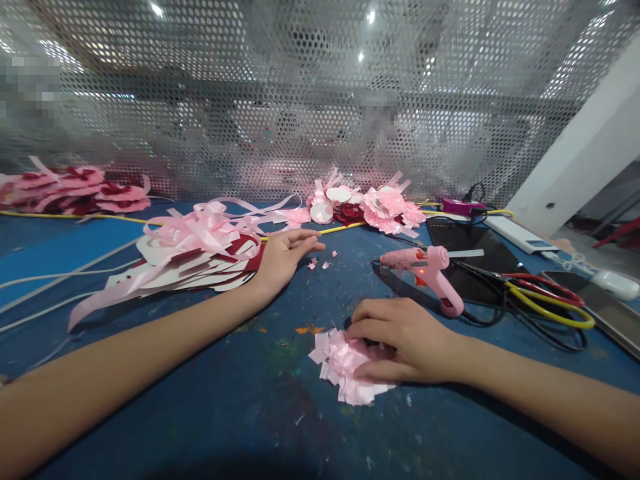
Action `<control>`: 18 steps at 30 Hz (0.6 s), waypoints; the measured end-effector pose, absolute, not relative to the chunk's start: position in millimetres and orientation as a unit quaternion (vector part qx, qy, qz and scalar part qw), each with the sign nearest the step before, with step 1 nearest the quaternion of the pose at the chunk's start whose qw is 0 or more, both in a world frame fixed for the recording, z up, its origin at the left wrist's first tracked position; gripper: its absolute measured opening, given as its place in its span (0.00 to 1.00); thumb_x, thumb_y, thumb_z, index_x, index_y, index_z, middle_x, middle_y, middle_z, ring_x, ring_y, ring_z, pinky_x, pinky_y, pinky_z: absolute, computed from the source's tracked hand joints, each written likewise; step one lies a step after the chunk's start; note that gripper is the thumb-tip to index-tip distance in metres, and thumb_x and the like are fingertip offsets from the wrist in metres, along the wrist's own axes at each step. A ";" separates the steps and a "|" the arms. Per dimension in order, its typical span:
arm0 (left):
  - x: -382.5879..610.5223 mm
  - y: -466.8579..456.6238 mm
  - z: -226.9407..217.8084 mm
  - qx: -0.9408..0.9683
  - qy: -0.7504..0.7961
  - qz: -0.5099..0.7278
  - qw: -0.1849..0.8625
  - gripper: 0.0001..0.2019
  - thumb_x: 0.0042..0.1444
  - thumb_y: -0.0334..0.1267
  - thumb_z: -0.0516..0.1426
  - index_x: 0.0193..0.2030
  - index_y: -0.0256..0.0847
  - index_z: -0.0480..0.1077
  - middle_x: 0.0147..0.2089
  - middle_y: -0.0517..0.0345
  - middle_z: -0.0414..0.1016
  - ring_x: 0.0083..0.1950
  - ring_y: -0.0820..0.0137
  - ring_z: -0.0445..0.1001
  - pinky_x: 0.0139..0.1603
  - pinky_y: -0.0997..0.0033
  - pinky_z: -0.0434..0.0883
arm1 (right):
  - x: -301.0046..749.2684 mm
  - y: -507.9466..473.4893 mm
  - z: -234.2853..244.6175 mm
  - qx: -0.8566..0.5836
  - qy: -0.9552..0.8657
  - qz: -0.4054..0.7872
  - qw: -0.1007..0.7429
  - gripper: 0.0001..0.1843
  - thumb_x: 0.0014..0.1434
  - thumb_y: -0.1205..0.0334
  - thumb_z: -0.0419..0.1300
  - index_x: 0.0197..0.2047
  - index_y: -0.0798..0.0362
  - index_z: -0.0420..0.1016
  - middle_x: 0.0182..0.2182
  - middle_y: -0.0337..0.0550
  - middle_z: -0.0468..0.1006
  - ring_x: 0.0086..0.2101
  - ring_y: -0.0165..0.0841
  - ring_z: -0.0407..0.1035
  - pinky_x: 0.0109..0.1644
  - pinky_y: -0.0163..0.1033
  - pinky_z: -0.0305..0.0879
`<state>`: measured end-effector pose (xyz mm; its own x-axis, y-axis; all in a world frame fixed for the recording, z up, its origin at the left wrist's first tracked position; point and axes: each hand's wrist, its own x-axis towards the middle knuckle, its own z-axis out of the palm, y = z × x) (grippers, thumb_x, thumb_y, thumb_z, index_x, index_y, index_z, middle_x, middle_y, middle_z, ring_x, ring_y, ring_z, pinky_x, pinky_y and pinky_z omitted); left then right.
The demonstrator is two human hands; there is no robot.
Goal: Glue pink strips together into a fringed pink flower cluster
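Note:
My right hand [407, 337] rests over a pink ribbon rosette [345, 367] on the blue table, its fingers curled around the rosette's right side. Layered, square-cut ribbon ends stick out to the left and below; the part under my palm is hidden. Further back, my left hand [284, 261] is held with fingers stretched to the right and nothing visible in them. It is beside a stack of white and dark red cut-outs [200, 277] topped with a heap of pink ribbon [210, 230]. Small pink scraps [325, 265] lie just right of its fingertips.
A pink glue gun [425, 267] stands right of centre with its cord trailing. Behind it are scissors [545, 300] with red and yellow handles, a black tablet [473, 257] and a white power bank [520, 233]. Finished pink rosettes [385, 207] lie along the perforated metal screen [320, 100].

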<state>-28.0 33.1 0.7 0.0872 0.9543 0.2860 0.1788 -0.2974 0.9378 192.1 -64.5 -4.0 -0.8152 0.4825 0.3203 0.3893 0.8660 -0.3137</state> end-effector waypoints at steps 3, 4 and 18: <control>-28.2 32.9 0.1 0.637 0.443 0.505 0.378 0.13 0.50 0.41 0.62 0.40 0.36 0.74 0.37 0.50 0.81 0.42 0.63 0.79 0.49 0.64 0.73 | 192.2 -62.7 -6.9 -0.219 -0.946 0.109 0.211 0.11 0.63 0.57 0.52 0.38 0.53 0.72 0.35 0.41 0.74 0.33 0.28 0.67 0.36 0.33 0.62; -28.2 33.1 -0.3 0.638 0.438 0.508 0.378 0.12 0.49 0.40 0.62 0.40 0.35 0.74 0.38 0.50 0.81 0.42 0.63 0.79 0.50 0.64 0.73 | 192.1 -62.4 -7.9 -0.216 -0.947 0.103 0.215 0.11 0.64 0.59 0.51 0.38 0.54 0.72 0.34 0.41 0.74 0.33 0.27 0.67 0.35 0.33 0.62; -27.3 29.2 1.1 0.613 0.443 0.513 0.405 0.16 0.44 0.40 0.65 0.39 0.34 0.74 0.34 0.50 0.81 0.32 0.65 0.80 0.34 0.70 0.76 | 190.4 -64.0 -7.9 -0.211 -0.950 0.076 0.219 0.12 0.64 0.60 0.50 0.37 0.54 0.72 0.32 0.41 0.74 0.30 0.28 0.65 0.32 0.34 0.59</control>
<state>-27.3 29.2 1.1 0.0811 0.9591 0.2711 0.1269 -0.2797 0.9517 190.4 -64.0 -7.9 -0.8149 0.4346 0.3835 0.3681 0.8992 -0.2368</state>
